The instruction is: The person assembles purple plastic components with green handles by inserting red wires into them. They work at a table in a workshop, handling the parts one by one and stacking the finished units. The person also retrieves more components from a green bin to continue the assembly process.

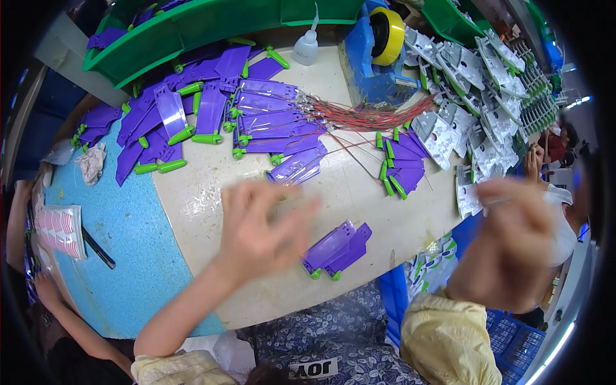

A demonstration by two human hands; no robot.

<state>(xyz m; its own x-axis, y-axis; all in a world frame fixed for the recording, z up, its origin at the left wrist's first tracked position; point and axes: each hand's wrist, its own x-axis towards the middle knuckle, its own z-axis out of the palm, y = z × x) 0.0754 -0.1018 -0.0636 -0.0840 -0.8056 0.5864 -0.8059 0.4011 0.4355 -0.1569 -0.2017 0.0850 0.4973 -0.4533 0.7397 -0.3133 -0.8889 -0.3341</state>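
Observation:
My left hand (260,224) hovers blurred over the middle of the table, fingers apart, with nothing visible in it. Just beyond it lies a purple plastic wing-shaped piece (298,163) with a clear sheen. My right hand (513,234) is raised at the right table edge, close to the grey-white plastic parts (468,192). Its fingers look bent, but motion smears them and I cannot make out anything held. Two purple pieces with green ends (340,249) lie side by side near the front edge. Behind my left hand, more purple pieces (266,122) lie in a row beside red wires (366,115).
A blue tape dispenser (378,80) with yellow-rimmed tape and a squeeze bottle (306,48) stand at the back, near a green bin (212,32). A blue mat (115,224) covers the left side, with a black stick (98,247). Co-workers sit at both sides.

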